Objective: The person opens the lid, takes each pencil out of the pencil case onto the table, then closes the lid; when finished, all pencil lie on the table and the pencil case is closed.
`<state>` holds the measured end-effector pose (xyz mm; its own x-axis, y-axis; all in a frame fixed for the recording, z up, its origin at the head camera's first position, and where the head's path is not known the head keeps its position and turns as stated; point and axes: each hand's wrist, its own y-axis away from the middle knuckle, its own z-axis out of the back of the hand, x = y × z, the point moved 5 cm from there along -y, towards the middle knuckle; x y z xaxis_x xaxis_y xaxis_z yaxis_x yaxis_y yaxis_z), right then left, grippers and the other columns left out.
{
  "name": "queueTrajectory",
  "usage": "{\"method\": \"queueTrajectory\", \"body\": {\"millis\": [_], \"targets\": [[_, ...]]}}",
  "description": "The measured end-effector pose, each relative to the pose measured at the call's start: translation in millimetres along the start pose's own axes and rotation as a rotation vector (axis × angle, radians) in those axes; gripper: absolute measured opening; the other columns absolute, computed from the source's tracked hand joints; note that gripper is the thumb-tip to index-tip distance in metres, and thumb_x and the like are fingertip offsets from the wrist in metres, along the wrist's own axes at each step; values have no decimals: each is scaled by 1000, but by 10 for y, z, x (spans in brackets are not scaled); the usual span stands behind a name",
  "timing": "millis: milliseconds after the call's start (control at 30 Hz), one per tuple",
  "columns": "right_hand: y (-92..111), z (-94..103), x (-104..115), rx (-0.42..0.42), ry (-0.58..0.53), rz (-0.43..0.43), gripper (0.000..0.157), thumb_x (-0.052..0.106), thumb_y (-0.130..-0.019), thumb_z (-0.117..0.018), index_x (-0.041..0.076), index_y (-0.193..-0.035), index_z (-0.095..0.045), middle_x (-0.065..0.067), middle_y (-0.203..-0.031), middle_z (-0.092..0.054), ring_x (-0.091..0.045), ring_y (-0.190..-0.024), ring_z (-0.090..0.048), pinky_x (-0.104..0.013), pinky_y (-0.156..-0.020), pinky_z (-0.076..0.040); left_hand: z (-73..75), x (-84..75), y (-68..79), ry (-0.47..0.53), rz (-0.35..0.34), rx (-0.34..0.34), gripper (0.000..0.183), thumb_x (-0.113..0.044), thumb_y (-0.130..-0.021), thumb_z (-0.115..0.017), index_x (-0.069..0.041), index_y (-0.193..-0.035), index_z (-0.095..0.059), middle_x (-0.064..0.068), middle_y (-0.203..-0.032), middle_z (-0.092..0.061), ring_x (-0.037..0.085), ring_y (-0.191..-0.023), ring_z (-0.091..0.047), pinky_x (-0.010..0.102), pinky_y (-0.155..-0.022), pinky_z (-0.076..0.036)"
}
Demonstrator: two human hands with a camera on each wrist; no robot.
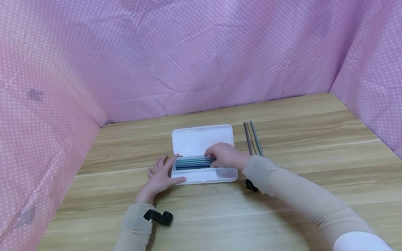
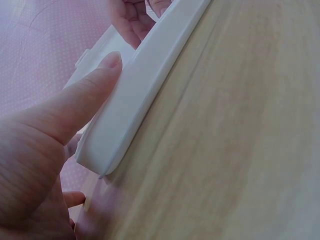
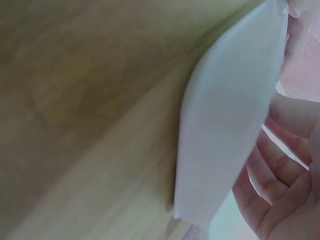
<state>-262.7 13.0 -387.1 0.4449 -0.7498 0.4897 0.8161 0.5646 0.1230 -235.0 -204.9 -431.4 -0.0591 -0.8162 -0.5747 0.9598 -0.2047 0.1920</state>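
An open white pencil case [image 1: 196,176] lies on the table, its lid [image 1: 202,139] folded back. Inside its rear part lies a row of dark blue and teal pencils [image 1: 193,164]. My left hand [image 1: 160,180] spans the case's left end, fingers spread. Its thumb [image 2: 100,92] lies along the front wall, and its index fingertip is at the back left corner. My right hand [image 1: 226,155] reaches in from the right, with thumb and fingers curled over the right part of the pencil row, hiding those ends. In the right wrist view its fingers [image 3: 272,175] bend behind the case wall.
Several loose pencils [image 1: 255,137] lie side by side on the wooden table [image 1: 209,227], right of the case and just beyond my right wrist. Pink dotted cloth [image 1: 195,55] hangs at the back and both sides. A black camera mount [image 1: 160,217] sticks out from my left wrist.
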Motion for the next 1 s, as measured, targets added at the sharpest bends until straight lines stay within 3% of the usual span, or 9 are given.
{"method": "queueTrajectory", "body": {"millis": [467,1000], "targets": [[-57,-3,10,48,39,12,31,12,-82,-74,11,-112,-69,0,-96,-67,-13,-88,-57,-33,-90,-47,22,-11,11,0,-20,-2,91,-52,-76,-73,-27,-150,-27,22,-155,-7,44,-141,4,70,-102,11],[-83,18,11,142,41,57,29,6,-83,-68,11,-112,-69,2,-77,-59,-14,-76,-51,-28,-76,-43,12,-20,16,3,-20,-2,90,-51,-76,-73,-26,-150,-27,22,-155,-7,44,-141,4,70,-101,11]]}}
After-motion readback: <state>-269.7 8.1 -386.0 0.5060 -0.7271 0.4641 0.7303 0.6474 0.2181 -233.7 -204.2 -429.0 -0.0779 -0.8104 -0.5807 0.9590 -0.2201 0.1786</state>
